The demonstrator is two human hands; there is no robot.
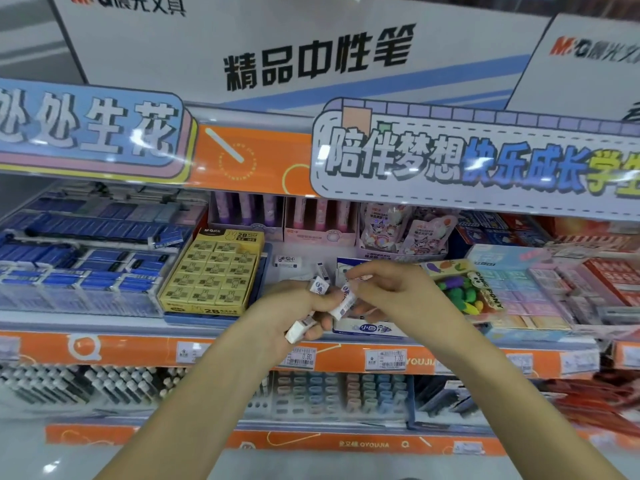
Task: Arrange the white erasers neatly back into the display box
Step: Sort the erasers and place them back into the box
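Observation:
My left hand (298, 311) is closed around several white erasers with blue print; one eraser (298, 330) sticks out below the fingers and another (318, 285) pokes up above them. My right hand (391, 289) pinches one white eraser (343, 303) at its top end, right beside the left hand. Both hands hover over the white and blue display box (367, 330), whose front wall shows under them. A loose white eraser (288, 261) lies on the shelf behind the hands, and a smaller one (322, 270) lies near it.
A yellow 2B eraser box (211, 277) stands just left of the hands. Blue eraser packs (86, 258) fill the far left. A box of colourful fruit erasers (464, 289) and pastel boxes (540, 289) sit to the right. Price tags (384, 359) line the orange shelf edge.

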